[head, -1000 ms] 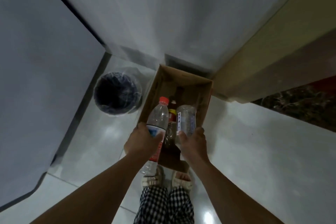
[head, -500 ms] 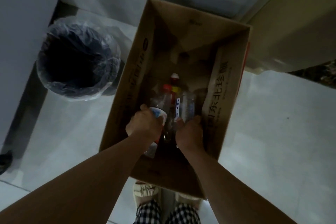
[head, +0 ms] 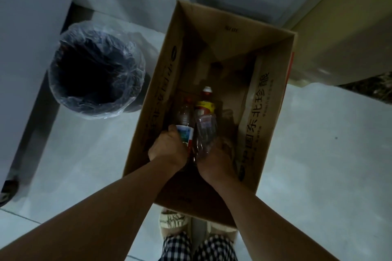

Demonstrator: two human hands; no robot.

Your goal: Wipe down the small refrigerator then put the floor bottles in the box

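Note:
An open cardboard box (head: 273, 82) stands on the pale floor below me. Both my hands reach down inside it. My left hand (head: 167, 148) grips a clear water bottle (head: 185, 118) with a blue and red label and a red cap. My right hand (head: 216, 160) holds a crumpled clear plastic bottle (head: 205, 131) beside it. Between and behind them stands a dark bottle (head: 205, 103) with a yellow band and a red and white cap. All three bottles are inside the box walls.
A round bin (head: 95, 70) lined with a clear bag stands left of the box. A grey cabinet side (head: 25, 48) rises at the left, a beige door frame (head: 339, 27) at the right. My sandalled feet (head: 169, 222) touch the box's near edge.
The bottles were above the box rim a second ago. Both hands have lowered them deep into the box, and my head has come down closer over it.

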